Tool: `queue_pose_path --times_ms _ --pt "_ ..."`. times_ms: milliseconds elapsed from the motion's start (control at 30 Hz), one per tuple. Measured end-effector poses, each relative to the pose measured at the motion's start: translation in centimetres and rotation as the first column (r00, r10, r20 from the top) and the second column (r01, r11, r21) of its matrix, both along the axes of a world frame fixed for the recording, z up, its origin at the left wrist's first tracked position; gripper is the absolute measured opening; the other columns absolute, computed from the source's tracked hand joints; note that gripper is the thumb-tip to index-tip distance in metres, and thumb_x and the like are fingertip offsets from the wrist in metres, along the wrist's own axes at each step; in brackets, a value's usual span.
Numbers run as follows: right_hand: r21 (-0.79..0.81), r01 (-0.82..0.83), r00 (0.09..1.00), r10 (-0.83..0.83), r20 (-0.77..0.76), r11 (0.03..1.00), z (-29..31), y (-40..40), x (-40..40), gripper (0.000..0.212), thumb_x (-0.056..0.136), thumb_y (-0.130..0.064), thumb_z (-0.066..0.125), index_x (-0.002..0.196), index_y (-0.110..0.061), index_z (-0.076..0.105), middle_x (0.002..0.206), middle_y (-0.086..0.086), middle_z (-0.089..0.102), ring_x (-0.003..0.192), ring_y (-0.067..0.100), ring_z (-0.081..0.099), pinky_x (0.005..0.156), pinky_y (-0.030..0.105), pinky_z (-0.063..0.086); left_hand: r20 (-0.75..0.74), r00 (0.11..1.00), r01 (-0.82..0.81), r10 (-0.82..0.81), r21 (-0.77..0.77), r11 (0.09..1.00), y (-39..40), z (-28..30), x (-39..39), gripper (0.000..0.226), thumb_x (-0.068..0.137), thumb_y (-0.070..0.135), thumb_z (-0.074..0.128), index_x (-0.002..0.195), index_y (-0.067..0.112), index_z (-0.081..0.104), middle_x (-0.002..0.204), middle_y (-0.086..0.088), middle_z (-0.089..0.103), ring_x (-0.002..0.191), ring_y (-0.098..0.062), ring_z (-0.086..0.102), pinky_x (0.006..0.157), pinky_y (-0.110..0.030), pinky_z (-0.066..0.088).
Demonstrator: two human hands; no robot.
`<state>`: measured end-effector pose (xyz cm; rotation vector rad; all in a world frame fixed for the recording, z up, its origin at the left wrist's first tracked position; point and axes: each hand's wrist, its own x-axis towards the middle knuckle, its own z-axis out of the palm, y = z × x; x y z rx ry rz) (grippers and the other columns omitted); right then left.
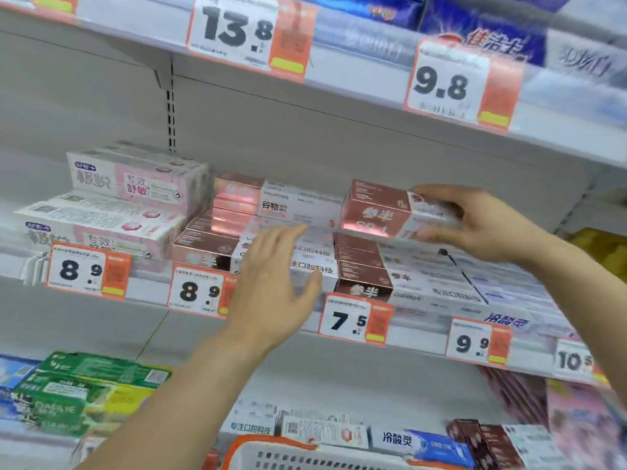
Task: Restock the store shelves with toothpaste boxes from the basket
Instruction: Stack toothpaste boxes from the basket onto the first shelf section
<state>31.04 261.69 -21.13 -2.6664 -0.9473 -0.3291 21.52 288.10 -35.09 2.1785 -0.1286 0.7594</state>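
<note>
The basket sat lowest, at the bottom edge. Above it, the left hand reached toward the middle shelf with straight, spread fingers, holding nothing. Farther in, the right hand gripped a toothpaste box above the stacked boxes.

The box held by the right hand has a rose-copper end with pale lettering and a white body; the stacked boxes below it show darker brown-copper ends and white sides with dark characters; the boxes at left are white fading to soft pink with pink hexagon marks; the price tags are white with bold black numerals, an orange panel and a yellow strip; the shelf is pale grey; the basket is white, perforated, rimmed orange; lower-left packs are green and yellow.
</note>
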Motion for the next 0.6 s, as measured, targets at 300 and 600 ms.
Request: queue_pose_path --times_ms 300,600 --pt "-0.088 0.127 0.975 -0.141 -0.173 0.988 -2.8 -2.4 4.8 0.067 0.08 -0.031 0.082 0.14 -0.031 0.054 0.125 -0.013 0.062 0.11 0.008 0.059 0.095 0.02 0.04 -0.063 0.994 -0.055 0.093 0.446 0.893 -1.7 -2.3 1.9 0.063 0.092 0.061 0.027 0.145 0.032 0.045 0.151 0.009 0.044 0.147 -0.019 0.028 0.119 -0.04 -0.005" --pt "-0.132 0.233 0.963 -0.247 -0.108 0.964 -2.8 -0.7 7.9 0.063 0.084 -0.024 0.078 0.14 -0.034 0.052 0.117 -0.02 0.06 0.112 0.011 0.058 0.11 0.048 0.042 -0.018 0.987 -0.132 0.157 0.447 0.885 -2.3 -2.5 2.2 0.048 0.088 0.048 0.041 0.126 0.026 0.062 0.131 0.004 0.062 0.128 -0.025 0.052 0.114 -0.045 0.013"
